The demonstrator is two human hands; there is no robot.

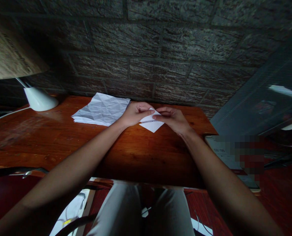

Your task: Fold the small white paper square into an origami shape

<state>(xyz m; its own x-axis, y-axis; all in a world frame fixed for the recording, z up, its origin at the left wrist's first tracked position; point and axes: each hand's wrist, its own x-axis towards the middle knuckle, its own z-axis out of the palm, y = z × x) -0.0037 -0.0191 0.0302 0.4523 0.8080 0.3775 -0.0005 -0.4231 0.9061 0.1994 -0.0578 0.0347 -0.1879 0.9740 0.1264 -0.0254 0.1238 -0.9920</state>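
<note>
A small piece of white paper (pixel 154 126), folded into a diamond shape, is held between both hands above the wooden table. On its left side my left hand (pixel 136 113) grips it, thumb pressed on the upper face. My right hand (pixel 172 118) pinches the right side with the thumb near the middle. A dark line or fold gap crosses the paper just below the thumbs. The fingers behind it are partly hidden. Beside my left hand lies a stack of creased white sheets (pixel 100 109), the top one marked with many fold lines.
The wooden table (pixel 69 144) meets a brick wall (pixel 141 46) at the back. A lamp with a white base (pixel 41 99) stands at the left, its cord trailing off. A grey panel (pixel 254 95) rises at the right. A partly pixelated device (pixel 219 149) shows digits beside the table.
</note>
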